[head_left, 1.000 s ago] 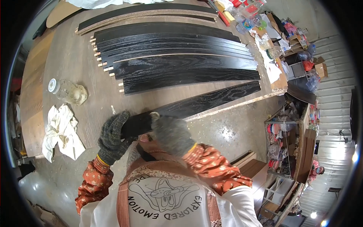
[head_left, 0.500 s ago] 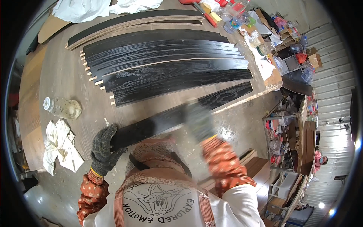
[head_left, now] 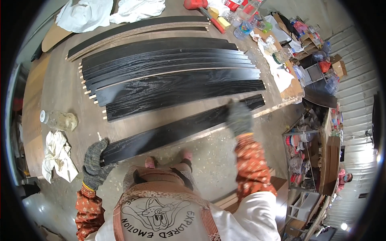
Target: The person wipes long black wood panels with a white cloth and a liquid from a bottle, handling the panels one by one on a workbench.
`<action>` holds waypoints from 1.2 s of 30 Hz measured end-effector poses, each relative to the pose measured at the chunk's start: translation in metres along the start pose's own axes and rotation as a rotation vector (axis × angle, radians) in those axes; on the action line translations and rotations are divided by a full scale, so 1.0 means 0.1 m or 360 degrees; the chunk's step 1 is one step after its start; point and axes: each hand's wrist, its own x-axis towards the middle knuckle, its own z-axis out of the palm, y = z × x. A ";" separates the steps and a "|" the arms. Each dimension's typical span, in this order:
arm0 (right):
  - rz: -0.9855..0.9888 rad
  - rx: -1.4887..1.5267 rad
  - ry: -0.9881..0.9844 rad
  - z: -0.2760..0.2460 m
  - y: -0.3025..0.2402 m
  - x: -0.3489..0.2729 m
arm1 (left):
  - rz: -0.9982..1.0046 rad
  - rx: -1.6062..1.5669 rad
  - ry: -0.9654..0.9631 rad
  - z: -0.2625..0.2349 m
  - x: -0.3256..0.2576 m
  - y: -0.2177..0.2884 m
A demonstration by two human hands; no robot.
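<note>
A long black wood-grain board (head_left: 181,129) lies slantwise along the near edge of the worktable. My left hand (head_left: 95,162), in a dark grey knitted glove, is closed around its left end. Toward the right end, my right hand (head_left: 240,117), gloved the same way, is on or just over the board's top face. Motion smears its fingers, and anything beneath them is hidden. Just beyond lies a row of similar black boards (head_left: 183,95), overlapping, with pale dowels (head_left: 87,92) sticking out of their left ends.
On the table's left stand a glass jar (head_left: 60,120) and a crumpled white cloth (head_left: 58,156). More boards (head_left: 136,30) lie at the back near a red-headed mallet (head_left: 196,4) and plastic bottles (head_left: 244,29). Cluttered shelving (head_left: 307,132) stands right; another person (head_left: 343,177) is far off.
My right hand has slid rightward along the board toward its far end. My left hand keeps its grip at the left end. The whole view has shifted slightly.
</note>
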 end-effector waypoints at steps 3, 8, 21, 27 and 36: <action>0.0680 0.0070 -0.0480 0.21 1.15 0.00 | -0.0020 -0.0018 0.0015 0.02 0.06 0.07; -0.0158 0.0211 -0.0285 -0.11 -0.01 -0.06 | -0.0410 -0.0264 -0.0003 0.08 -0.03 0.12; 0.0049 0.0101 -0.0259 0.10 1.38 -0.03 | -0.0519 0.0716 -0.0287 0.10 0.33 0.64; 0.0459 0.0887 -0.0033 0.22 1.70 -0.24 | 0.0165 0.0309 -0.0078 1.18 1.74 1.91; 0.0376 0.0403 -0.0223 0.25 1.33 -0.28 | 0.0236 0.0360 -0.0024 2.42 2.25 2.14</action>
